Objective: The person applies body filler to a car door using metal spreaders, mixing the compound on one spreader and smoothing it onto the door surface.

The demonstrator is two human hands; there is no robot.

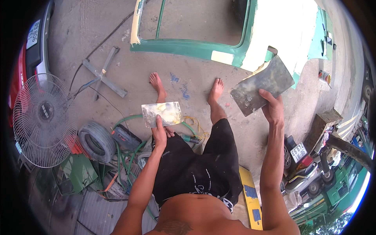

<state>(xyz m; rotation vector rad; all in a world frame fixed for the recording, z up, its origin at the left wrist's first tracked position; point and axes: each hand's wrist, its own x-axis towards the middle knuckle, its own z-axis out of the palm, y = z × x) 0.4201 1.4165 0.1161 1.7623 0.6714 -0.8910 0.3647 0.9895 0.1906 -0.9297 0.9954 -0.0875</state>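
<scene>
one torso (196, 211), left hand (159, 135) tight on one plate (172, 109), right hand (272, 109) on one darker plate (264, 81)

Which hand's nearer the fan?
Left. The left hand is right of the fan, holding a pale-smeared plate; the right hand is farther right, holding a larger dark plate.

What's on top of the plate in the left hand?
Pale creamy smears mark the plate; the left hand covers part near its lower edge; its underside is hidden.
</scene>
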